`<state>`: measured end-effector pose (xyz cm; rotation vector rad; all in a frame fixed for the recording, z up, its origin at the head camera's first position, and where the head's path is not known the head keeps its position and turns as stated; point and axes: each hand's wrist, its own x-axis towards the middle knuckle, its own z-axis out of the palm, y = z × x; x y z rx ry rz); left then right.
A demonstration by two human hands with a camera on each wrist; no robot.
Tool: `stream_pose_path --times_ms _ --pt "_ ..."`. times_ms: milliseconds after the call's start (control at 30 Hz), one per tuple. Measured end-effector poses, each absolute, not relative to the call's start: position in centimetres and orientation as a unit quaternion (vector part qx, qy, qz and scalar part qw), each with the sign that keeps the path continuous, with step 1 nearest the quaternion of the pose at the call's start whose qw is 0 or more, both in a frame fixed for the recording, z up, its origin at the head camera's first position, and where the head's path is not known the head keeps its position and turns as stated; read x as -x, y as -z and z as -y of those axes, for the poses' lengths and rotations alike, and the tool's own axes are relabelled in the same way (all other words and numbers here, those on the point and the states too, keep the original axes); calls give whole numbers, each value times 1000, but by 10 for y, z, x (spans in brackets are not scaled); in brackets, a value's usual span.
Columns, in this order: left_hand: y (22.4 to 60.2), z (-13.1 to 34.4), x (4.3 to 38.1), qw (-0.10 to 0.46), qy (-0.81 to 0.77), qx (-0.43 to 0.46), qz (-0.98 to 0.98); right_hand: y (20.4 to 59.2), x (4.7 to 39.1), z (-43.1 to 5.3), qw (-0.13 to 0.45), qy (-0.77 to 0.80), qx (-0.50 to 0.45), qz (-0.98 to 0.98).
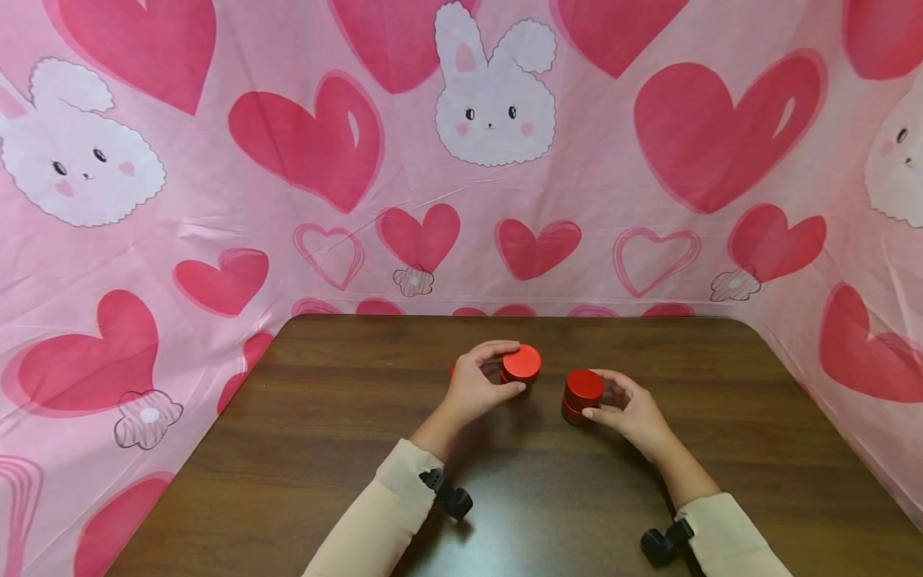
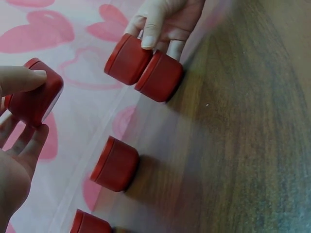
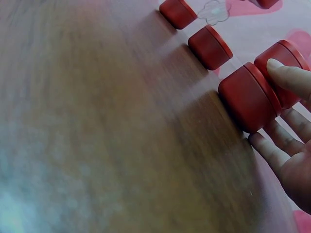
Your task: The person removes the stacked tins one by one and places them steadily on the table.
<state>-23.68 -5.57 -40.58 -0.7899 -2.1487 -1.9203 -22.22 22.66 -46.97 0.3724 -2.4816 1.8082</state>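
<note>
My left hand (image 1: pixel 476 385) grips a small round red tin (image 1: pixel 521 362) with a lid, held up off the table between thumb and fingers. To its right, two like red tins stand stacked, the upper tin (image 1: pixel 585 385) squarely over the lower tin (image 1: pixel 574 413). My right hand (image 1: pixel 638 413) holds the upper one, thumb on the near side and fingers behind, as the right wrist view shows. In the left wrist view two more red tins stand apart on the table, a nearer one (image 2: pixel 116 165) and another (image 2: pixel 91 223) cut off by the frame edge; my left hand mostly hides them in the head view.
The dark brown wooden table (image 1: pixel 324 457) has rounded far corners. A pink cloth (image 1: pixel 476 192) with hearts and rabbits hangs behind it and at both sides. A small black camera (image 1: pixel 453 498) is strapped to the left wrist, and another camera (image 1: pixel 659 546) to the right.
</note>
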Motion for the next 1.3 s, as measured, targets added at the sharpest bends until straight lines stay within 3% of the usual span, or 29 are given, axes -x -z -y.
stream_pose_path --times_ms 333,700,1300 --pt "394 66 222 108 642 266 711 470 221 -226 22 -598 -129 790" --pt "396 79 216 102 656 211 718 471 222 -226 22 -602 -131 788" --pt "425 103 235 120 681 176 701 470 221 -225 24 -606 -130 785"
